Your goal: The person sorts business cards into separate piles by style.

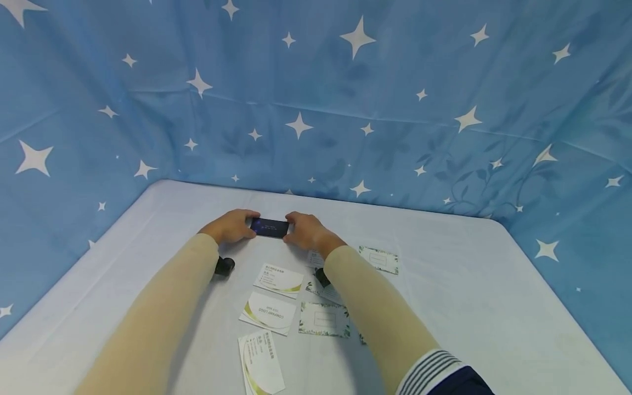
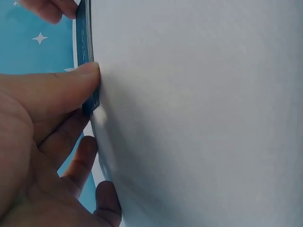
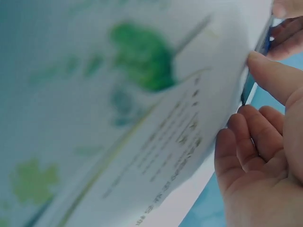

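White-starred blue curtain (image 1: 326,82), white tabletop (image 1: 454,285), cream sleeves (image 1: 148,318), dark navy card stack (image 1: 269,228), leaf-bordered white cards (image 1: 324,320)

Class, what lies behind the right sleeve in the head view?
At least one green-marked card pokes out from behind the right sleeve, on the white table; the rest is covered.

A white table (image 1: 459,296) carries gold-trimmed cards (image 1: 268,313) and leaf-bordered cards (image 1: 324,319).

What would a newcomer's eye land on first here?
Probably the star-patterned blue backdrop, filling the head view's upper part. Next, the dark card-like item held between left hand and right hand, toward the table's far side. White printed cards lie nearer the camera.
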Tool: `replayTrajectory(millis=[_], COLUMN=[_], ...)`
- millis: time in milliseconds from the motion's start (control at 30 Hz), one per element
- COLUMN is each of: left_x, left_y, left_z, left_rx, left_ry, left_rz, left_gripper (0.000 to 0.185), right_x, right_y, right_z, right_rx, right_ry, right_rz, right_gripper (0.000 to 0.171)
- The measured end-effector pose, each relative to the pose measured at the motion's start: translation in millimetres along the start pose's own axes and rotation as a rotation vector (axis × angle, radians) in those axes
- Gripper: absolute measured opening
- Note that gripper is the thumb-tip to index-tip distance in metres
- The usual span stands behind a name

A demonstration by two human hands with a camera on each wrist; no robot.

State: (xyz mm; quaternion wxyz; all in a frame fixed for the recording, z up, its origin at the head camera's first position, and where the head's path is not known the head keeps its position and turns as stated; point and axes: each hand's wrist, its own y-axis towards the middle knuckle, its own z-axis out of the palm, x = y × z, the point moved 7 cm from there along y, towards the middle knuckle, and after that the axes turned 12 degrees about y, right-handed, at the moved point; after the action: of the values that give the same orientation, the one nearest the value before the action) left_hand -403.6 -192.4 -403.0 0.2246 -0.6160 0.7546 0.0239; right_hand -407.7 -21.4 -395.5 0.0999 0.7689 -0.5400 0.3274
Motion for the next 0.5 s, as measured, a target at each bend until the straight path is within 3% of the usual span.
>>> replayTrajectory(millis=[333,500], left_x=[-3.0,-11.9], left_y=[-2.8,-5.9], left_z=[-3.8,-6.7], left_rx=[0.001,-0.035], left_ry=[0.005,0.096], left_rz=[-0.024,-0.01], left_gripper=[0.072,0.071], right_x=[-4.7,-10.5], right_y=[-17.4,-37.1], right_z=[-31.3,-55.3], right_rx=[-0.021,-0.025], right_ry=[0.073,0.076], right_rz=[-0.061,-0.113], right_gripper=[0.065,0.061])
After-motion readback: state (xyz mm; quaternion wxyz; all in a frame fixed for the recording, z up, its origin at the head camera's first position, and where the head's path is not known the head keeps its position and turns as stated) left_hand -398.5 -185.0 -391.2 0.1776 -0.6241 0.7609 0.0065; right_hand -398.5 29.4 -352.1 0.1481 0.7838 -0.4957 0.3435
